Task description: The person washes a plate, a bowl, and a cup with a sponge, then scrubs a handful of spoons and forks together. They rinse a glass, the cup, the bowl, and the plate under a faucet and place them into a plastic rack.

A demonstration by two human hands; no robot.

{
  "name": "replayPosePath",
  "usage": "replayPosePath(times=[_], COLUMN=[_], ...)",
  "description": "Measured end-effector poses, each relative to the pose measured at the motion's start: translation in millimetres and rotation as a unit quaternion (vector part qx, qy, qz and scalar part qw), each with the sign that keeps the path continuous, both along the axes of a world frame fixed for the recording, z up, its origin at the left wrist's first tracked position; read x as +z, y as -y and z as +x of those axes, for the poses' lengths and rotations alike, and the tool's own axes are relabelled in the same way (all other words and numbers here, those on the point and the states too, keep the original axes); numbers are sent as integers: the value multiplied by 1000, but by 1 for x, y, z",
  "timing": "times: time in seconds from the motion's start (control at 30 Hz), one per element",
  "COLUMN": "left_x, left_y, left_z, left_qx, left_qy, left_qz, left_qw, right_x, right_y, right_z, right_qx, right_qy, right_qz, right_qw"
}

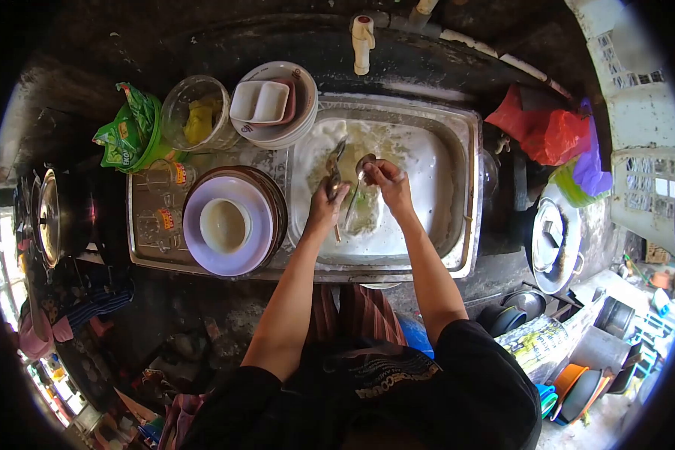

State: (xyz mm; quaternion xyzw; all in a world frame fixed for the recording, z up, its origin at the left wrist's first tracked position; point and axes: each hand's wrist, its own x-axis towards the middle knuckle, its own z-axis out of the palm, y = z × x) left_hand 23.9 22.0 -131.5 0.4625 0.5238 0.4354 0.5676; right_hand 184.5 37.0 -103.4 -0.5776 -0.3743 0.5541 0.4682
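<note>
Over the sink (474, 172): both bare hands are up above the cloudy, soapy water (427, 187), close together with a little gap between them.
Left hand (328, 199): it is curled tight round what look like metal spoons (338, 154); I cannot tell how many.
Right hand (390, 184): its fingers are pinched narrow on a single spoon (364, 161), near the round end, and the handle hangs down between the hands.
Washing step: it looks to me like the spoons are getting a wash, one by one.
Next move: I think it calls for a firm grip, since soapy spoons can slip, and for rubbing both sides.
Tap (363, 46): it is on the far side, and I see no water running from it.
Plates (195, 251): they are piled left of the water, with a white bowl (226, 225) on top.
</note>
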Motion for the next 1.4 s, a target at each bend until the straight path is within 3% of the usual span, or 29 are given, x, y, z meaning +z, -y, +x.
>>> replayPosePath(times=[0.03, 0.07, 0.17, 0.2, 0.23, 0.27, 0.3, 0.37, 0.43, 0.47, 0.57, 0.6, 0.63, 0.7, 0.8, 0.9, 1.0, 1.03, 1.1, 1.17, 1.23, 1.27, 1.3, 1.33, 1.37, 1.4], left_x=[6, 17, 18, 18, 15, 11, 6, 13, 17, 18, 21, 20, 14, 8, 5, -2, -41, -40, -34, -17, -5, -5, -5, -5, -5, -4], left_y=[-3, -5, -8, -8, -9, -9, -8, -5, -2, -1, 4, 4, 5, 8, 7, 7, 9, 10, 19, 18, 15, 13, 13, 13, 12, 11], left_z=[6, 11, 12, 10, 6, 1, -3, -8, -11, -13, -16, -18, -22, -24, -18, -11, -5, -4, 1, -3, -3, -3, -3, -4, -6, -9], left_qx=[-35, -77, -70, -67, -68, -69, -70, -57, -29, -27, -14, -12, -16, -20, -12, -88, -137, -137, -77, -122, -181, -181, -119, -57, -55, -16], left_qy=[49, 134, 158, 129, 129, 118, 106, 92, 85, 102, 85, 85, 85, 86, 94, 57, -129, -131, 9, -31, 85, 85, 71, 56, 54, 73], left_qz=[1, -95, -147, -129, -128, -118, -107, -104, -134, -148, -131, -131, -133, -138, -109, -135, -111, -110, -68, -63, -196, -193, -169, -143, -141, -131], left_qw=[998, 983, 974, 981, 981, 984, 986, 989, 987, 983, 988, 988, 987, 987, 990, 985, 976, 976, 995, 990, 960, 961, 976, 986, 987, 989], right_x=[4, -4, -7, -21, -33, -45, -57, -83, -100, -104, -110, -112, -105, -71, -45, -53, -54, -48, -25, -11, -2, -1, -3, -15, -33, -71], right_y=[0, 0, 2, 3, 8, 18, 26, 39, 50, 49, 57, 59, 57, 56, 48, 43, 36, 33, 33, 29, 20, 13, 5, -4, -13, -17], right_z=[1, 3, 6, 17, 17, 16, 12, -4, -17, -18, -17, -16, -14, -8, 15, 27, 25, 25, 23, 20, 15, 12, 13, 14, 16, 19], right_qx=[2, 36, -36, 20, 19, 90, 151, 196, 139, 112, 123, 83, 85, -52, -64, -54, -14, -14, -1, 11, 38, 1, 2, 9, 14, 57], right_qy=[-35, -66, -108, 35, 35, 347, 620, 598, 548, 477, 399, 323, 323, 150, 47, 11, 11, 10, 18, 8, -46, -132, -132, 87, 301, 438], right_qz=[5, 28, -35, -20, -18, -58, -91, -151, -58, -88, -97, -59, -58, -59, -51, -76, -96, -94, -52, -45, -6, -44, -42, -1, 41, 135], right_qw=[999, 997, 993, 999, 999, 932, 764, 762, 823, 867, 903, 941, 941, 986, 996, 996, 995, 995, 998, 999, 998, 990, 990, 996, 953, 887])
